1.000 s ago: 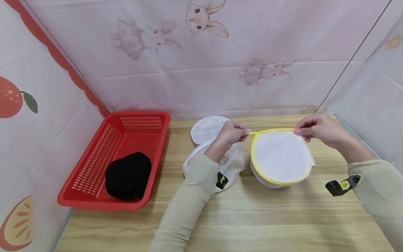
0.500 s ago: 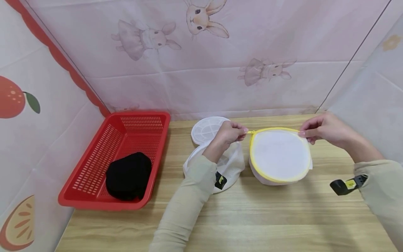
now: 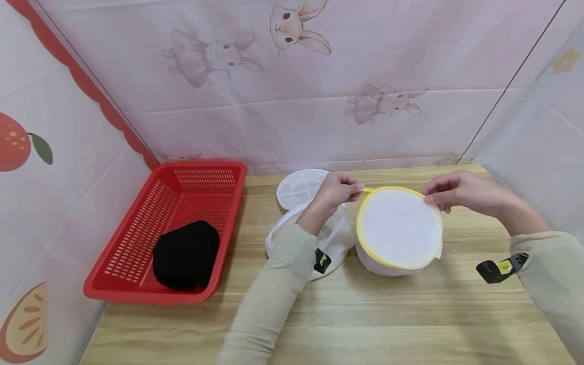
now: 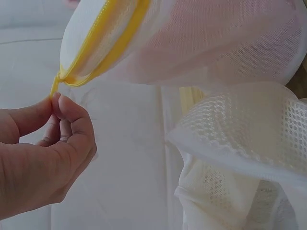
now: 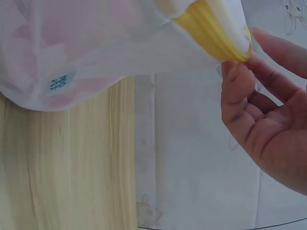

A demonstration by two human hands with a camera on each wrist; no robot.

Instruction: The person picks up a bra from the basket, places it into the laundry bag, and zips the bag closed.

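Two grips are engaged on one item: a round white mesh laundry bag [image 3: 399, 228] with a yellow zip trim and a smooth white top panel, located to the right of the red perforated plastic basket [image 3: 242, 218] and well apart from it.

My left grip [image 3: 335, 194] is closed to a fine pinch, thumb against fingertips, on the yellow zip pull [image 4: 54, 87] at the edge of the laundry bag facing the basket. In the left wrist view, two yellow bands meet at that pull. My right grip [image 3: 465, 192] is likewise pinched, thumb above and fingers below, on the trim at the edge farther from the basket. A pink tint shows through the bag's side; a small label with blue print [image 5: 59, 82] is fixed there, too blurred to read. I cannot tell whether the zip is closed all round.

Inside the basket, toward its near right corner, lies a black rounded soft object [image 3: 186, 255]. Right of the basket, between it and the laundry bag, sit a flat white disc with ribbed sections [image 3: 298, 190] and a slack white honeycomb-mesh bag [image 3: 337, 241], partly covered by my left arm. Basket and items share one wood-grain table [image 3: 365, 324].
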